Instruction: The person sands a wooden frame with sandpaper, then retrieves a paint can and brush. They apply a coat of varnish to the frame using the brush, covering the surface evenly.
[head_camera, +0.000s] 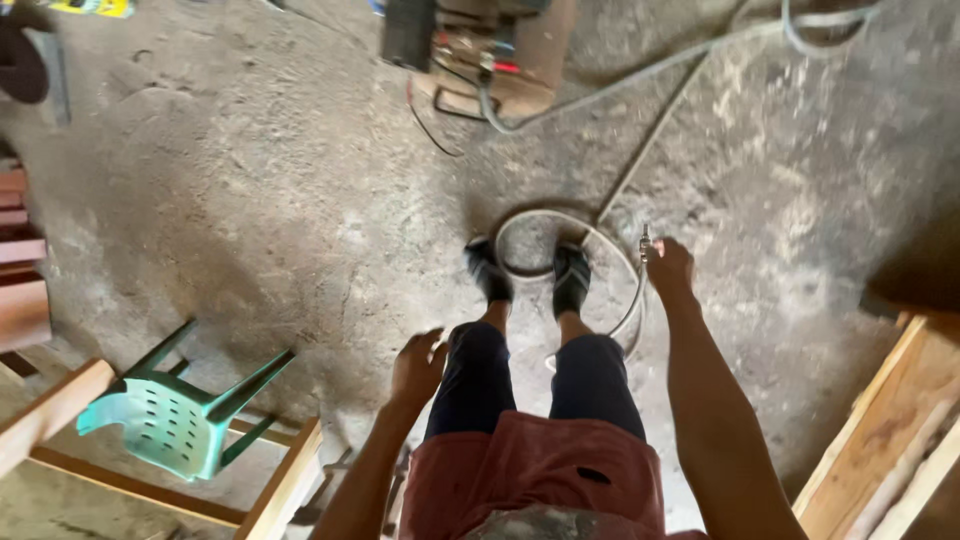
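Right hand (670, 268) is closed around the metal nozzle end (645, 243) of a thin grey rubber hose (610, 245), held out over the floor just beside the right foot. Left hand (418, 366) hangs free near the left knee, fingers loosely spread, gripping nothing. From the nozzle, one hose curls in a single loop around two black shoes (530, 275), then runs off toward a boxy machine (480, 50) at the far edge, so it looks unrolled and in hand but not yet put to use. One pale green plastic chair (175, 420) lies tipped over by wooden frames (285, 490) on the dusty concrete floor (250, 200).
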